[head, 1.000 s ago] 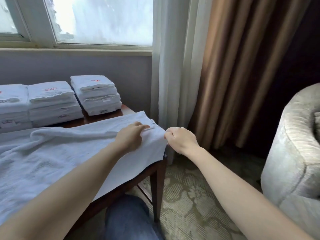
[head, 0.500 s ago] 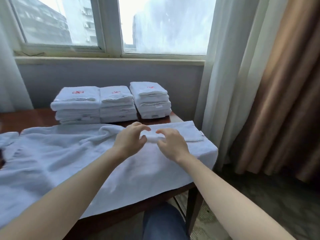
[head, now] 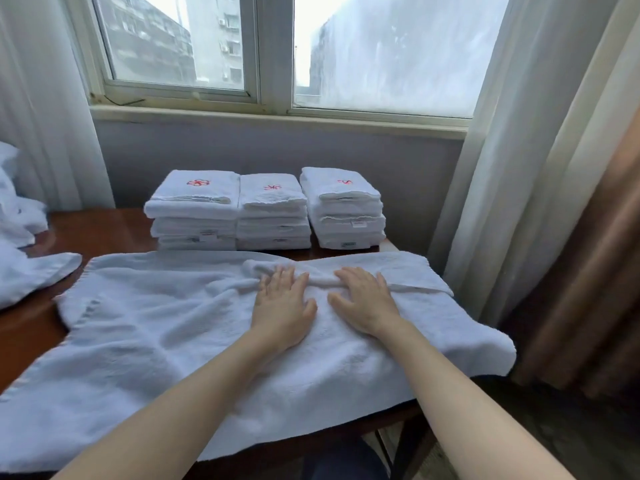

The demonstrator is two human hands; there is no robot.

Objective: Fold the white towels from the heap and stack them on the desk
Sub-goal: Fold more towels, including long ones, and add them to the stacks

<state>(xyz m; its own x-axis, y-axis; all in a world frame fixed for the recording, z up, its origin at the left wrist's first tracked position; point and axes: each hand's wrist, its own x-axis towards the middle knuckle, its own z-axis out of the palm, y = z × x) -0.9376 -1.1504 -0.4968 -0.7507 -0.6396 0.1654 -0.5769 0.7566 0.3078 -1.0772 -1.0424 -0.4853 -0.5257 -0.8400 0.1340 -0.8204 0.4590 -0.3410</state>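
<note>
Running sideways beneath both hands, the towel [head: 166,327] is pressed flat by the left hand [head: 282,306] and right hand [head: 365,303], fingers straight, its ridge just beyond the fingertips.

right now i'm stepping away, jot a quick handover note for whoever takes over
Left hand: flat, pressing the spread towel.
Right hand: flat on the same towel, at a bunched ridge.
Done: three stacks of folded towels at the back of the desk.
Left: smooth and fold this towel, stack it, then work through the heap at the desk's left end.
</note>
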